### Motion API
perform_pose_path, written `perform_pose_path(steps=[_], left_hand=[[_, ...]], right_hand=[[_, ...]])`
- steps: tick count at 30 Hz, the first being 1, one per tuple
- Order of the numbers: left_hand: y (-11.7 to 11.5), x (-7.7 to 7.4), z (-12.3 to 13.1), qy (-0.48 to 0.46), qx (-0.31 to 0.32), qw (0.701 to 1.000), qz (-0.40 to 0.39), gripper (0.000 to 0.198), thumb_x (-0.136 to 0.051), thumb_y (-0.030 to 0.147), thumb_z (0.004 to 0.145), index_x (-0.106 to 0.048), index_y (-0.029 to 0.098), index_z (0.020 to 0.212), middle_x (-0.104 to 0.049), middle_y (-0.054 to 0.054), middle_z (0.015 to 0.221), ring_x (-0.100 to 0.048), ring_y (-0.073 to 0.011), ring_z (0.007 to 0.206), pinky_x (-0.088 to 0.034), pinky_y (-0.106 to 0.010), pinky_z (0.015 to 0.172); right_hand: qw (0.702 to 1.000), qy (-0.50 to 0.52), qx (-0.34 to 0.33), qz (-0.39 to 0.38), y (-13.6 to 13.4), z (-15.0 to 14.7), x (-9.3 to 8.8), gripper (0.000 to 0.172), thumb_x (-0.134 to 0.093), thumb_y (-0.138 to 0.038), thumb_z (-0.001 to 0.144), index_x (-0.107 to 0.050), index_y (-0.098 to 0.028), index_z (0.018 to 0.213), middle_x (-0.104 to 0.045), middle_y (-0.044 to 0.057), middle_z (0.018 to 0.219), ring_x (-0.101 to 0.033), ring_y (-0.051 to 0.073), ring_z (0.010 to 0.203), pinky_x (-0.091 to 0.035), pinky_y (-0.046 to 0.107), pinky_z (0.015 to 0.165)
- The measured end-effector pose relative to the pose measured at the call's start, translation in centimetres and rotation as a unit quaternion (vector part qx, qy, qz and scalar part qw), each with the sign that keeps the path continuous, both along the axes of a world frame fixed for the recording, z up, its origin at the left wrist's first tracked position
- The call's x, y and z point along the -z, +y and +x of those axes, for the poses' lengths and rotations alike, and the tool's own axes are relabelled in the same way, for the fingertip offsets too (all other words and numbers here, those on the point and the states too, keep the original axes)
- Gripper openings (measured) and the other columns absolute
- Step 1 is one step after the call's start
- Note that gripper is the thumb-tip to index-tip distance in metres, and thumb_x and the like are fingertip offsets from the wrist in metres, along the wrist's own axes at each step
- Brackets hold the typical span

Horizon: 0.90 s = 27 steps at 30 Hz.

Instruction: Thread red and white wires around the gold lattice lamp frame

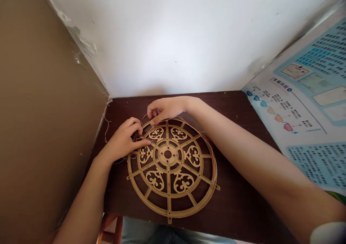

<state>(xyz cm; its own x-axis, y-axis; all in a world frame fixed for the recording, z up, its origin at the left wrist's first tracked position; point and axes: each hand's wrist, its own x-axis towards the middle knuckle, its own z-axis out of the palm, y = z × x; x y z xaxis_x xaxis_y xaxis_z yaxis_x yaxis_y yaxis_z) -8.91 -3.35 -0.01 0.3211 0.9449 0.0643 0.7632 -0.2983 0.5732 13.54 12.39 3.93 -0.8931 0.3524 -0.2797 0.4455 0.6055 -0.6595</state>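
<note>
We see the left hand (123,141) at the upper left of the frame, its fingers curled and its thumb side turned inward, with the fingertips close together over the rim. The right hand (166,109) reaches across from the right, bent downward at the top of the rim, with its fingers loosely curved. We cannot tell whether either hand pinches the thin wire (106,123) that loops around both hands and runs off to the left. The wheel-shaped wooden frame (162,154) lies flat beneath the hands, near the middle of the dark surface (238,200), and shows a round hub, straight spokes and scrolled cutouts. A white wall (175,38) stands behind the surface, a brown board (45,128) stands at the left, and a printed poster (310,103) stands at the right.
</note>
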Motion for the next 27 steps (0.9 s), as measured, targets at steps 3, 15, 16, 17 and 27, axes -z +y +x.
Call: perform_pose_path(steps=[3,15,16,17,27], left_hand=[[0.1,0.2,-0.1,-0.022,0.010,1.000,-0.005,0.031,-0.075,0.046,0.103,-0.061,0.023,0.090,-0.061,-0.005,0.120,-0.060,-0.0236,0.115,-0.047,-0.036,0.103],[0.0,0.6,1.9,-0.067,0.009,0.996,0.054,0.020,-0.062,0.036,0.110,-0.061,0.023,0.095,-0.067,-0.009,0.125,-0.064,-0.0227,0.122,-0.050,-0.039,0.111],[0.0,0.6,2.1,-0.081,0.002,0.995,0.061,0.019,-0.063,0.036,0.110,-0.062,0.023,0.097,-0.067,-0.009,0.129,-0.065,-0.0231,0.125,-0.050,-0.039,0.112],[0.0,0.6,2.2,-0.099,-0.007,0.993,0.066,0.016,-0.063,0.037,0.109,-0.064,0.023,0.101,-0.068,-0.010,0.133,-0.065,-0.0233,0.126,-0.052,-0.039,0.111],[-0.5,0.4,2.3,-0.185,-0.077,0.977,-0.070,0.064,-0.078,0.056,0.097,-0.062,0.023,0.149,-0.083,-0.010,0.126,-0.080,-0.0288,0.117,-0.062,-0.045,0.108]], right_hand=[[1.000,-0.004,0.019,0.020,-0.7,-0.8,0.6,0.026,-0.073,-0.039,0.100,-0.073,-0.016,0.111,-0.074,0.006,0.107,-0.060,0.017,0.084,-0.043,0.032,0.073],[0.996,-0.082,-0.025,-0.010,1.3,1.9,-1.4,0.028,-0.076,-0.042,0.094,-0.079,-0.016,0.089,-0.072,0.002,0.082,-0.059,0.018,0.079,-0.042,0.035,0.077],[0.996,-0.081,-0.028,-0.015,1.6,2.5,-1.7,0.030,-0.075,-0.045,0.094,-0.079,-0.015,0.090,-0.072,0.003,0.083,-0.059,0.019,0.080,-0.042,0.036,0.078],[0.996,-0.079,-0.031,-0.021,1.9,3.0,-1.9,0.033,-0.075,-0.048,0.094,-0.079,-0.016,0.091,-0.073,0.003,0.084,-0.060,0.019,0.082,-0.042,0.036,0.078],[0.998,-0.051,-0.035,-0.033,2.5,4.6,-3.2,0.039,-0.074,-0.056,0.094,-0.080,-0.018,0.099,-0.075,0.005,0.092,-0.060,0.020,0.084,-0.044,0.035,0.079]])
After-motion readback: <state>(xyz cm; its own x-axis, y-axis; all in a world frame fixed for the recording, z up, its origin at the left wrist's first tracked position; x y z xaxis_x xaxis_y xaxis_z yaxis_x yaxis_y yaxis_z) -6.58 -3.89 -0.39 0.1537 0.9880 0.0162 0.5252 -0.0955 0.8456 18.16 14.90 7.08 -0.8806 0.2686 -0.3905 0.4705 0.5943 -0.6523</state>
